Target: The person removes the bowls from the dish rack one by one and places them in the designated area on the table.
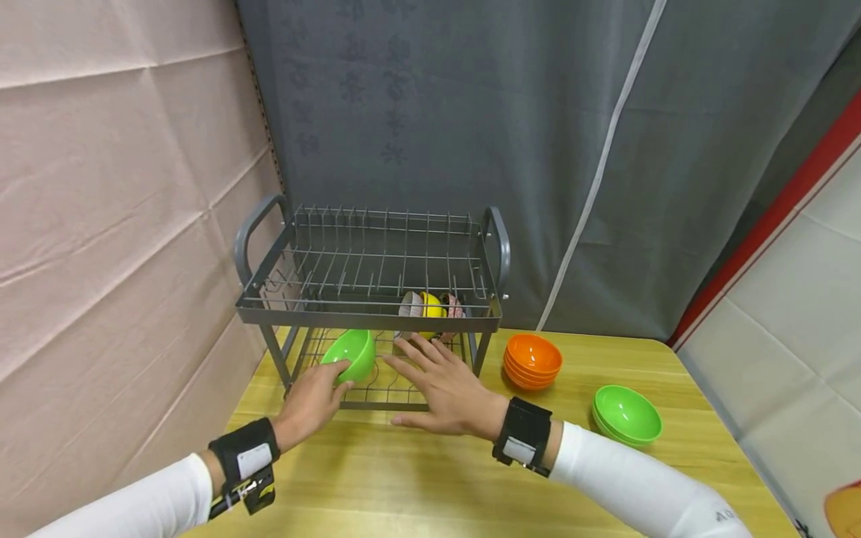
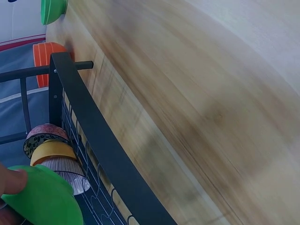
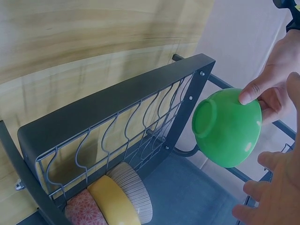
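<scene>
My left hand (image 1: 311, 403) grips a green bowl (image 1: 351, 354) by its rim, tilted on edge over the lower shelf of a grey two-tier dish rack (image 1: 368, 312); the right wrist view shows that bowl (image 3: 227, 127) pinched by fingertips (image 3: 251, 95). Beside it, my right hand (image 1: 440, 385) lies open, fingers spread flat on the lower shelf's front. At the back of that shelf stand three bowls on edge: a striped one (image 3: 134, 192), a yellow one (image 3: 110, 203) and a red patterned one (image 3: 84, 212). The top shelf is bare.
A stack of orange bowls (image 1: 532, 361) sits on the wooden table (image 1: 417, 478) right of the rack, and stacked green bowls (image 1: 626, 415) farther right. A pink wall runs along the left, a grey curtain behind.
</scene>
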Motion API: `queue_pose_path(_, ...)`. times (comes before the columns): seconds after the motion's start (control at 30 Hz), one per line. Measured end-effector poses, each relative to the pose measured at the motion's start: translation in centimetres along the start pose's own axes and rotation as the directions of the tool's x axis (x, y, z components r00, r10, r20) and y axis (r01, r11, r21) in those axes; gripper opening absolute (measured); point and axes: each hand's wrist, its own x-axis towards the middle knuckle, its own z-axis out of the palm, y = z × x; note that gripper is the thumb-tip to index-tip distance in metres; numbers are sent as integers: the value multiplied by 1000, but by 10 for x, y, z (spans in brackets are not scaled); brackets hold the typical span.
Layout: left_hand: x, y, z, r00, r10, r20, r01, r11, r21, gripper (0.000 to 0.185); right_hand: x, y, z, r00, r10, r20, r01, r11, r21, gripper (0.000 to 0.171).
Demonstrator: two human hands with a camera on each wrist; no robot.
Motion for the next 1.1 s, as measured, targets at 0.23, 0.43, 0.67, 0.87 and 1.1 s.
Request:
queue_pose_path(0.23, -2, 0, 4, 998, 56, -6, -55, 998, 18, 33, 3, -4, 0, 1000, -5, 9, 5, 1000, 7, 89)
queue_pose_path(0.43, -6, 6, 7, 992, 124, 3, -124, 989, 83, 33, 3, -8, -2, 999, -48, -3, 48, 999, -6, 88)
queue_pose_path(0.67, -8, 13, 10, 975, 220, 5, -218, 963, 155, 24, 7, -15, -3, 997, -69, 24, 70, 997, -31, 88)
queue_pose_path(0.87, -10, 14, 12, 959, 282, 38, -284, 936, 207, 20, 10, -21, 0, 994, -99, 43, 103, 991, -89, 88)
queue_pose_path(1.1, -13, 18, 10, 917, 393, 72, -395, 862, 319, 29, 13, -25, 5, 992, -107, 66, 115, 984, -136, 90)
